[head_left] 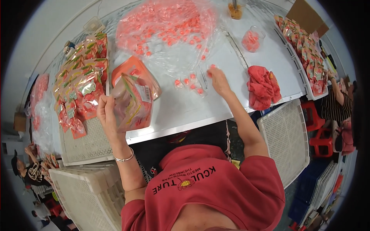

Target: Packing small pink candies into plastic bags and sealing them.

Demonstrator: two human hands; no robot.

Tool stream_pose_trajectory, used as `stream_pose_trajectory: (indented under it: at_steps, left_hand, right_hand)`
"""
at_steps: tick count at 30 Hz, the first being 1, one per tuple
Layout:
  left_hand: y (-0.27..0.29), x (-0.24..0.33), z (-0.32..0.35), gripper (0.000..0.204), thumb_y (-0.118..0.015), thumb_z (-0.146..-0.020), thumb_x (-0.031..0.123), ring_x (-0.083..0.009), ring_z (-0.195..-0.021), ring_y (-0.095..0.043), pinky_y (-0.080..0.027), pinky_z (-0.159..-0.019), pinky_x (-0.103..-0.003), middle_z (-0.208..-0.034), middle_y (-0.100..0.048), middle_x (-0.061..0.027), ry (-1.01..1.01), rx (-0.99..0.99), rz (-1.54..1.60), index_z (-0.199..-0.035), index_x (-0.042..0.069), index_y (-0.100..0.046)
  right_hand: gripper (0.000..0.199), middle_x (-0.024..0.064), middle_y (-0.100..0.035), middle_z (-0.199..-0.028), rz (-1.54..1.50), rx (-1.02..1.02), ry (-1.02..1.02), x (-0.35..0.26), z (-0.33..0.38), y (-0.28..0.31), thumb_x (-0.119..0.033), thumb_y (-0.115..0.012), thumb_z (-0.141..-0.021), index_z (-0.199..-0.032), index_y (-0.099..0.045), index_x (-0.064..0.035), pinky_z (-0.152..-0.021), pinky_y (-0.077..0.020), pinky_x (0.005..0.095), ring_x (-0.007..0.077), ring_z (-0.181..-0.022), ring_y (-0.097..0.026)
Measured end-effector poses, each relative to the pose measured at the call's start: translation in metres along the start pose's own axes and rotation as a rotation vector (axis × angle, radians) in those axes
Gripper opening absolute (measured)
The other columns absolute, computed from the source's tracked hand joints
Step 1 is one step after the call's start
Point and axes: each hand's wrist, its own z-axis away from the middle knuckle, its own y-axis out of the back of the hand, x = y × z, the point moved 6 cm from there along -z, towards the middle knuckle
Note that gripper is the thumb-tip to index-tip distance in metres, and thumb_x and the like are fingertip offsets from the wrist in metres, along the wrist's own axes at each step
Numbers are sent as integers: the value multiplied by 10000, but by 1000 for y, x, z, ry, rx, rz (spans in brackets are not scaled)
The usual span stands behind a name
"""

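Note:
My left hand [106, 112] grips the edge of a printed plastic pouch [133, 109] and holds it up above the table's front edge. Behind it lies a pile of similar orange-pink pouches [135, 66]. Over the table's middle, my right hand [220, 81] has its fingers closed at a small pink wrapped candy [211, 70]. Several more wrapped candies [192, 86] are scattered just left of that hand. Farther back spreads a large clear plastic bag [165, 29] full of the same pink candies.
Filled pouches [83, 82] crowd a crate at the left, and others [304, 50] fill a white tray at the right. A red cloth [261, 86], a clear cup of pink pieces [252, 39] and a jar [235, 11] stand right of centre. Stacked crates [83, 192] flank me; people work at both sides.

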Motion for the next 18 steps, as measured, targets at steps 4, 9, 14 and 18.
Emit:
stream_pose_trajectory:
  at_steps: [4, 9, 14, 18]
  left_hand:
    - [14, -1, 2, 247, -503, -902, 100, -35, -645, -294, -271, -591, -190, -672, -357, 61, -4, 17, -2, -674, 88, -408]
    - [14, 1, 0, 232, -520, -896, 122, -28, -646, -306, -274, -591, -187, -674, -381, 61, 9, 22, -10, -685, 89, -431]
    - [8, 0, 1, 217, -525, -893, 130, -24, -644, -325, -283, -591, -184, -671, -394, 62, 19, -18, 2, -694, 92, -447]
    - [-4, 5, -6, 215, -539, -884, 135, -22, -632, -344, -301, -575, -176, -690, -392, 64, 35, -9, 51, -691, 109, -450]
  right_hand:
    - [275, 154, -602, -1063, -729, 58, -35, -10, -1, 2, -95, -435, -891, -1126, -563, -29, -919, -392, 312, 222, -1036, -547]
    - [395, 105, -487, -1263, -43, 172, 398, -79, 14, -8, -245, -573, -847, -1214, -543, -102, -980, -338, 380, 264, -1192, -437]
    - [375, 80, -462, -1280, 193, 32, 601, -129, 24, -41, -312, -661, -769, -1087, -589, -125, -870, -386, 400, 263, -1119, -465]
    - [214, 26, -584, -914, 115, 95, 524, -99, 16, -67, -282, -686, -754, -807, -587, -101, -581, -432, 352, 170, -748, -547]
